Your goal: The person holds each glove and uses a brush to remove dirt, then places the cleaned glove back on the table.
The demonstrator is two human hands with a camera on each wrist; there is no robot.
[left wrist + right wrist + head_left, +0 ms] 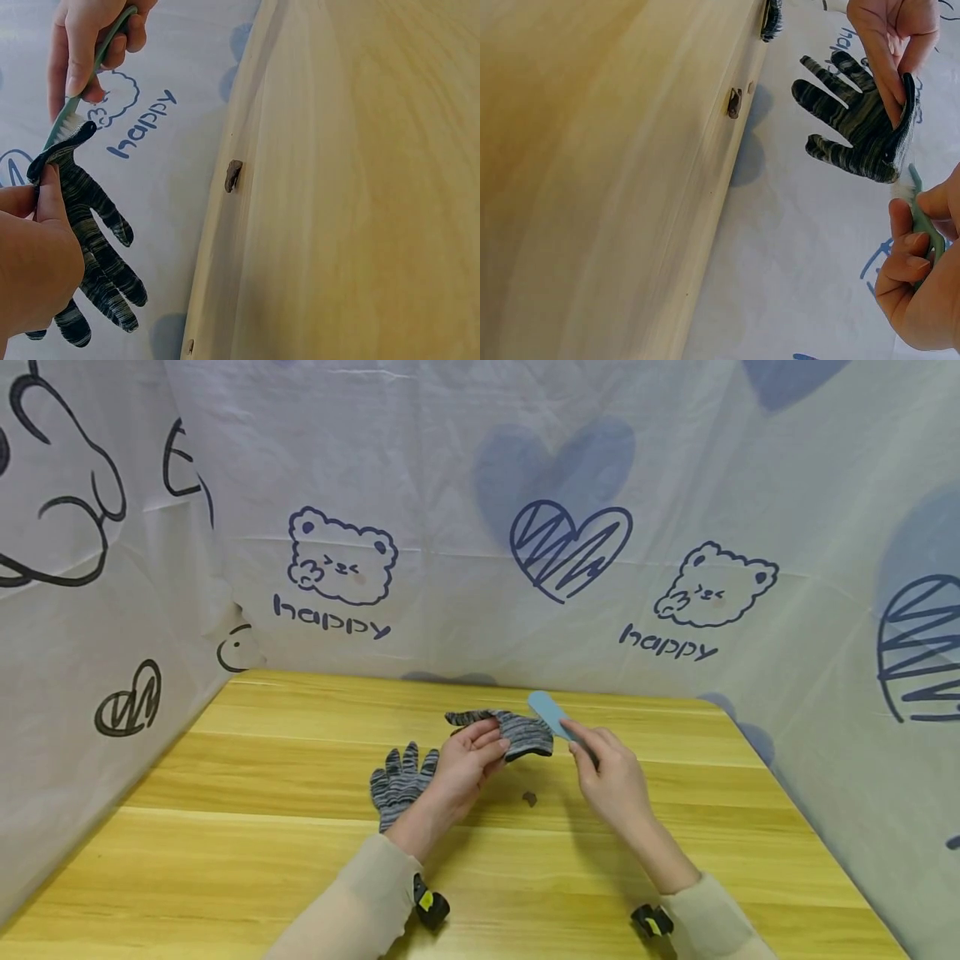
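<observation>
My left hand (468, 764) pinches a grey-and-black striped knit glove (527, 735) near its dark cuff, raised over the table. The fingers of the glove dangle downward in the left wrist view. In my right hand (617, 781) is a light blue-green brush (546, 710), gripped by its handle. Its white bristles (70, 126) meet the cuff edge of the glove in the left wrist view. A second, matching glove (397, 783) lies flat on the table beside my left forearm, partly covered by it.
A small brown scrap (529, 798) lies on the yellow wood-grain table (495, 885) between my forearms. A white cloth backdrop (450, 468) with bear and heart drawings rises behind the table and along both sides.
</observation>
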